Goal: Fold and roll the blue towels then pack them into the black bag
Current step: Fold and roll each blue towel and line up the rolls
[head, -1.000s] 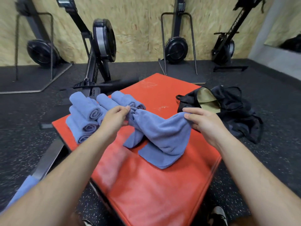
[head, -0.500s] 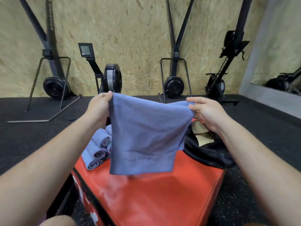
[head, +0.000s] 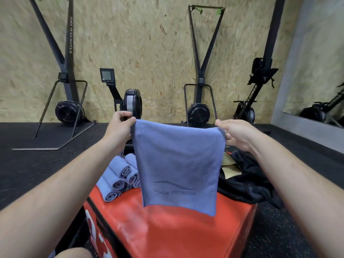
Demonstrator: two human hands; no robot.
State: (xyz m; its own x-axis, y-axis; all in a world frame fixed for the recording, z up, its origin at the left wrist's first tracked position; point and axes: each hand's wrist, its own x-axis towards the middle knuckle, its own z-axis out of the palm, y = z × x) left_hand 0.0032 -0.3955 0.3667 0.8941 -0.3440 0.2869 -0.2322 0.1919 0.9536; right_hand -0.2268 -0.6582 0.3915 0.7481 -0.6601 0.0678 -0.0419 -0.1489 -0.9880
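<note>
Gym room, OSB wall (head: 149, 43) at back w/ rowers and ski-type machines parked along it; red padded counter (head: 167, 229) in foreground. Change vs 1 s ago: blue towel (head: 176, 164) was a twisted bunch sagging low over the counter; it is now lifted clear and hangs flat as a sheet, top edge stretched between both hands, "YOGA FITNESS" print readable near the bottom. Left hand (head: 121, 125) pinches the top-left corner, thumb against fingers. Right hand (head: 234, 135) pinches the top-right corner; its fingertips sit behind the cloth, so exact grip not visible. Bottom hem hangs in front of the counter top; contact or not, cannot tell. Judgement: shake-out done, cloth squared up, so folding can start; roll + pack steps not yet done for this one. Rolled towels (head: 119, 177) stacked at the counter's far-left, black bag (head: 245, 183) at far-right, slumped over the edge. Hidden: the hanging sheet covers the right part of the stack (count unsure) and most of the bag mouth, only a tan lining patch shows; contents unknown. Whether the sheet is single or doubled: n/d. Forearms cut off by the frame edges.
</note>
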